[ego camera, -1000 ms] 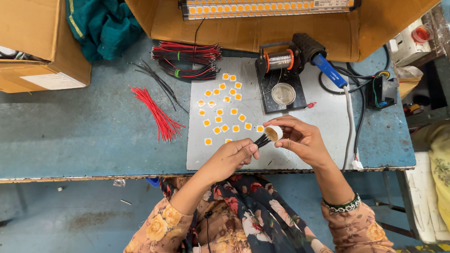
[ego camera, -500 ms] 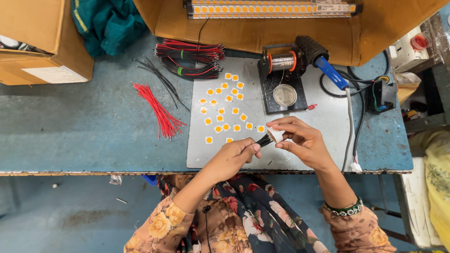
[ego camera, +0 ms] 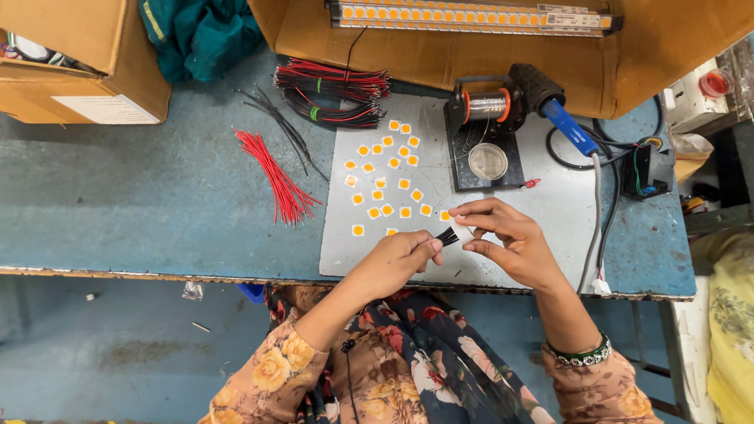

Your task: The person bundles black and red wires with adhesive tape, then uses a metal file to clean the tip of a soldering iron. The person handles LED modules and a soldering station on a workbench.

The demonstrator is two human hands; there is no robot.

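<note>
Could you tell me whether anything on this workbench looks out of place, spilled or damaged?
Nothing looks spilled or broken. The small square yellow chips lie loosely scattered across the grey metal sheet, not in rows, and thin black wire strands stray beside the red cut wires. Both hands work at the sheet's front edge.

Worn blue workbench [ego camera: 141,204] above a blue-grey floor [ego camera: 102,353] (scuffed, littered), cardboard boxes [ego camera: 86,55] along the back.
</note>
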